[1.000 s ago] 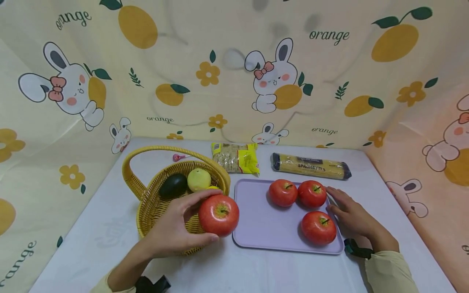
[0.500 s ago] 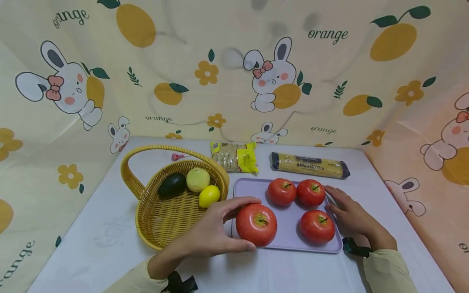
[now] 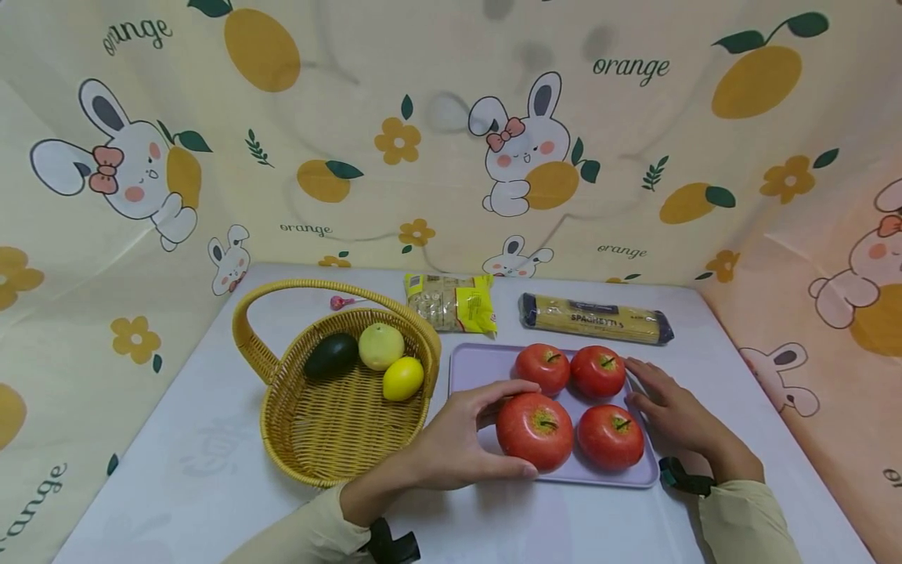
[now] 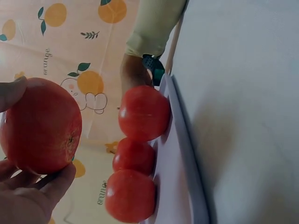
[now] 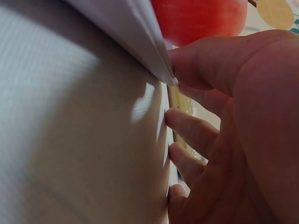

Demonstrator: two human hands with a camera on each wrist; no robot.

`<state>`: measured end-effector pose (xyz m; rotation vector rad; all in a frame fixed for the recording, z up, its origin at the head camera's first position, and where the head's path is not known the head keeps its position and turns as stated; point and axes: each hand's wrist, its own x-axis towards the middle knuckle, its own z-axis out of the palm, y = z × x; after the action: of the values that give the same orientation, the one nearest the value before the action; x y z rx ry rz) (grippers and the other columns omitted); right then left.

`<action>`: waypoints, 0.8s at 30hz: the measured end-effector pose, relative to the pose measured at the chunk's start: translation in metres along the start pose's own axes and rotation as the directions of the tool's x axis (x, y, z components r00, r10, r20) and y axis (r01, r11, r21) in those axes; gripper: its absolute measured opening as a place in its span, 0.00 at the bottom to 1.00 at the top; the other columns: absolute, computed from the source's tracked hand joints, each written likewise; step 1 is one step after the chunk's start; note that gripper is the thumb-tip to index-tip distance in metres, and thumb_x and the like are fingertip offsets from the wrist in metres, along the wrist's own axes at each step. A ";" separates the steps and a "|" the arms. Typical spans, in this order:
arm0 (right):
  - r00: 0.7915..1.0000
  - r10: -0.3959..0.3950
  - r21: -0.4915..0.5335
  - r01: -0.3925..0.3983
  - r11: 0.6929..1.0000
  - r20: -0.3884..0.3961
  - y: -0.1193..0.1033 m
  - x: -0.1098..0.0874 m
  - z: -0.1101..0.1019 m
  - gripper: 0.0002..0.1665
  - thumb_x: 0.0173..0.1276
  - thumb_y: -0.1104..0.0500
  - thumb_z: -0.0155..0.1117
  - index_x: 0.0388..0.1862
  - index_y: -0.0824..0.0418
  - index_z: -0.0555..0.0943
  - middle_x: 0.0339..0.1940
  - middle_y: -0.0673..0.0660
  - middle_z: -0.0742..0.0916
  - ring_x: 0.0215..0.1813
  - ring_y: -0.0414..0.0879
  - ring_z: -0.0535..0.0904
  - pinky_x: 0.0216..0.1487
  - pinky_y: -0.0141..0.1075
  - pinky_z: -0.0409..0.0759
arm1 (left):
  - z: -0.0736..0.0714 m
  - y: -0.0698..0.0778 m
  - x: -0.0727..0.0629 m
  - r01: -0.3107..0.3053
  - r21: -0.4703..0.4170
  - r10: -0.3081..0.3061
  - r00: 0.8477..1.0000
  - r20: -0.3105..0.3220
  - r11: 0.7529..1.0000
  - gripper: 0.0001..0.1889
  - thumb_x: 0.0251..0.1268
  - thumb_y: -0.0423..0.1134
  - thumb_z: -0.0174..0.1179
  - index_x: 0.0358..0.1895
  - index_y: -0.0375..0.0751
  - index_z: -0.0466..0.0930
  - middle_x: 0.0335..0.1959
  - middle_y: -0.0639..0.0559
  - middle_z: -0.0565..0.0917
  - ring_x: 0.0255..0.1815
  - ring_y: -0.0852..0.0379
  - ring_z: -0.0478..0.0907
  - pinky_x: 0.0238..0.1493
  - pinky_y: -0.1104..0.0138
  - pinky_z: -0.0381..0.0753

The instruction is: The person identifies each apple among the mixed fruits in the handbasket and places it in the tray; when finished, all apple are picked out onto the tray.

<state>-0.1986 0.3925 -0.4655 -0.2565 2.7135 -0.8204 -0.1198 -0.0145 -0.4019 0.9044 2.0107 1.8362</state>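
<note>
In the head view my left hand [image 3: 461, 435] grips a red apple [image 3: 535, 432] between thumb and fingers. The left wrist view shows this apple [image 4: 42, 126] held up, apart from the tray. Three more red apples sit on the lilac tray [image 3: 468, 360]: a back pair [image 3: 541, 368] side by side and a front one [image 3: 611, 437]. My right hand [image 3: 680, 411] rests at the tray's right edge, fingers loosely extended. In the right wrist view its thumb [image 5: 191, 65] touches the tray rim [image 5: 140, 42], and the other fingertips meet the table beside it.
Left of the tray stands a wicker basket [image 3: 338, 431] with a tall handle, holding an avocado [image 3: 331, 356], a pale green round fruit [image 3: 381, 346] and a lemon [image 3: 403, 379]. Behind lie a yellow food bag [image 3: 451, 304], a spaghetti pack [image 3: 595, 319] and a small pink item [image 3: 343, 302].
My left hand has carried the apple rightward from over the basket's edge to above the tray, near the front apple. The lemon has come into full view. My right hand has stayed put.
</note>
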 end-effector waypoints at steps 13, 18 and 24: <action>1.000 0.003 0.011 -0.003 1.000 0.011 -0.001 0.000 -0.001 0.48 0.84 0.42 0.62 0.93 0.54 0.53 0.89 0.76 0.58 0.87 0.82 0.43 0.70 0.87 0.55 | 0.025 -0.014 0.020 0.005 -0.029 -0.006 1.000 -0.026 1.000 0.42 0.62 0.37 0.81 0.80 0.52 0.72 0.72 0.56 0.81 0.69 0.67 0.80 0.73 0.71 0.78; 1.000 -0.002 0.010 0.002 1.000 0.011 -0.002 -0.001 -0.001 0.48 0.84 0.43 0.61 0.93 0.54 0.53 0.89 0.76 0.58 0.87 0.83 0.44 0.70 0.87 0.56 | 0.031 -0.021 0.024 0.053 0.006 -0.053 0.997 -0.062 0.999 0.43 0.62 0.40 0.81 0.80 0.52 0.72 0.72 0.57 0.81 0.68 0.68 0.80 0.73 0.73 0.77; 1.000 -0.010 0.009 0.010 1.000 0.009 -0.003 -0.002 -0.002 0.47 0.85 0.44 0.61 0.92 0.56 0.53 0.88 0.77 0.58 0.86 0.84 0.45 0.69 0.87 0.57 | 0.035 -0.029 0.025 0.098 0.044 -0.094 0.992 -0.089 0.994 0.44 0.61 0.42 0.82 0.81 0.48 0.72 0.72 0.57 0.81 0.67 0.68 0.80 0.73 0.71 0.78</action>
<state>-0.1972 0.3913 -0.4616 -0.2708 2.7019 -0.8317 -0.1266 0.0284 -0.4302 0.7380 2.1204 1.8110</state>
